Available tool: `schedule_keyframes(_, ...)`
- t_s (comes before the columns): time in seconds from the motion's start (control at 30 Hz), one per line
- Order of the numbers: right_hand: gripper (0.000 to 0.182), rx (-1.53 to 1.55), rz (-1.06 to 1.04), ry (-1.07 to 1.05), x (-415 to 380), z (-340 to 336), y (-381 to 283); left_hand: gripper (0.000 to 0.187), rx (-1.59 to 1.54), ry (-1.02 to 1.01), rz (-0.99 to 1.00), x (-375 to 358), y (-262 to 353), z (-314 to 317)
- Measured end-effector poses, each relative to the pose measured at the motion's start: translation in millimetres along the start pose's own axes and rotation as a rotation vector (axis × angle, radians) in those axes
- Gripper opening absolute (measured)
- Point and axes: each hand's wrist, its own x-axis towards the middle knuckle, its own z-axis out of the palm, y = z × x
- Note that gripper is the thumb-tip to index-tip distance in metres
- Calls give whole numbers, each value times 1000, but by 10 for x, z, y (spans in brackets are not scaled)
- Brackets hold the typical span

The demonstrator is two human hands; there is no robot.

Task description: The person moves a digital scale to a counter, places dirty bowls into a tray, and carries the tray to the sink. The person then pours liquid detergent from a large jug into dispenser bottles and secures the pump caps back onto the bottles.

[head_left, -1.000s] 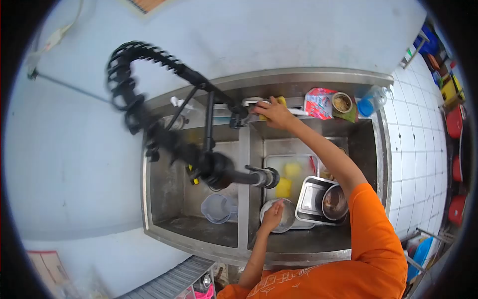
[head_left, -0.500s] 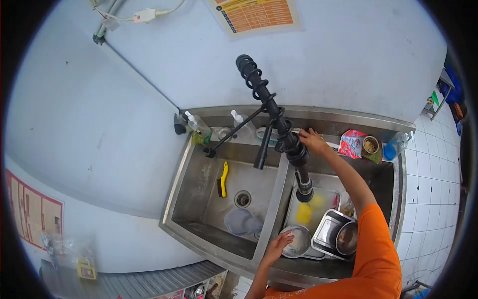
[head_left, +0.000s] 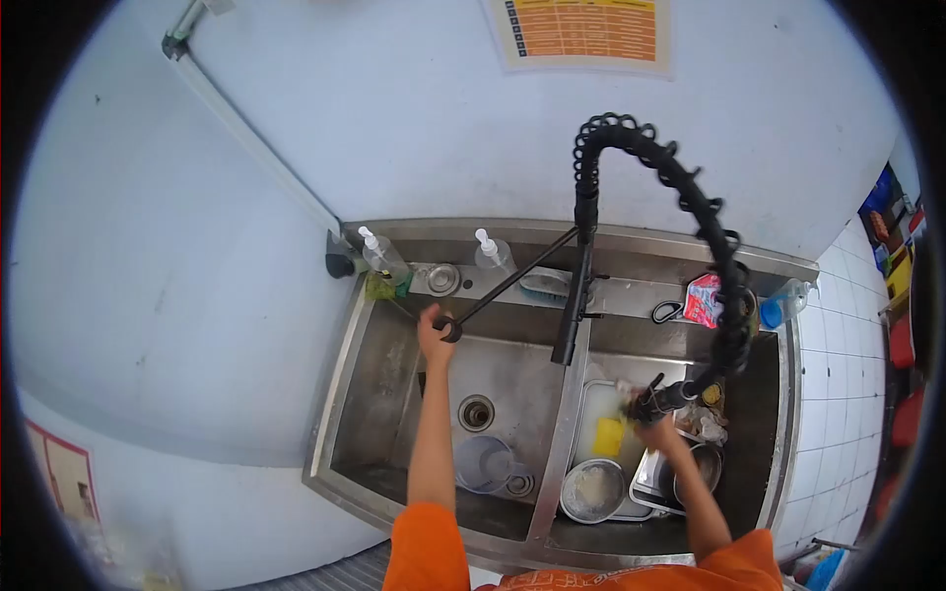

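My left hand (head_left: 435,338) is closed at the ring end of the black faucet's holder arm (head_left: 512,276), over the back of the left basin. My right hand (head_left: 657,434) grips the black spray head (head_left: 662,402) above the right basin; the hose (head_left: 705,207) arches up and over to it. Below the spray head lie a yellow sponge (head_left: 609,436) and a metal tray (head_left: 585,433). A round metal bowl (head_left: 593,491) with cloudy contents sits nearer me. Beside it, partly behind my right forearm, are a rectangular metal pan (head_left: 647,482) and a round pot (head_left: 706,459).
In the left basin are a clear plastic jug (head_left: 481,465) and a drain (head_left: 476,413). Pump bottles (head_left: 382,258), a scrub brush (head_left: 544,284), a red packet (head_left: 702,299) and a blue-liquid bottle (head_left: 784,305) line the back ledge. A steel divider (head_left: 560,463) separates the basins.
My right hand has come from the back ledge to the spray head, and the hose now bends rightward. My left hand has left the bowl for the holder arm, which has swung forward.
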Motion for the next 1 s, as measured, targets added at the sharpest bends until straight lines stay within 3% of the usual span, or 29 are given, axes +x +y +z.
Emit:
schedule_keyframes(0.1, 63, 190, 349, -88, -527, 395, -346, 69, 425, -136, -16, 614, 33, 163)
schedule_keyframes(0.13, 65, 88, 289, -89, -673, 542, -284, 73, 477, -197, -5, 722, 55, 210)
schedule_keyframes(0.23, 58, -41, 433, -50, -984, 833, -304, 76, 538, -290, 82, 932, -201, 345)
schedule_keyframes(0.3, 62, -133, 327, 85, -1136, 939, -201, 76, 613, -320, 139, 999, -214, 342)
schedule_keyframes(0.33, 66, -26, 448, 94, -1151, 904, -210, 76, 654, -308, 166, 1035, -216, 335)
schedule_keyframes(0.4, 65, 6, 577, 144, -1136, 773, -288, 69, 619, -250, 218, 1038, -293, 315)
schedule_keyframes(0.43, 65, 16, 520, 177, -1128, 702, -261, 66, 602, -208, 252, 992, -247, 344)
schedule_keyframes(0.53, 65, 28, 626, 171, -1026, 534, -326, 65, 548, -180, 275, 644, 28, 278)
schedule_keyframes(0.6, 64, 54, 659, 171, -1008, 600, -219, 53, 314, -134, 441, 267, 12, 308)
schedule_keyframes(0.67, 59, 148, 672, 127, -932, 755, -73, 56, 285, -194, 405, -308, 267, 312)
schedule_keyframes(0.73, 56, 171, 671, 88, -804, 931, 38, 57, 252, -272, 368, -943, 135, 500)
schedule_keyframes(0.8, 59, 128, 651, 27, -660, 1152, 217, 61, 399, -438, 75, -1510, 58, 705)
schedule_keyframes(0.87, 64, 128, 678, -9, -490, 1294, 244, 68, 530, -703, -134, -1841, -211, 958)
schedule_keyframes(0.97, 68, 57, 675, 4, -498, 1677, 557, 79, 633, -902, -263, -2180, -886, 1443)
schedule_keyframes(1.0, 69, -18, 660, -27, -518, 1753, 608, 75, 717, -941, -209, -2247, -860, 1442)
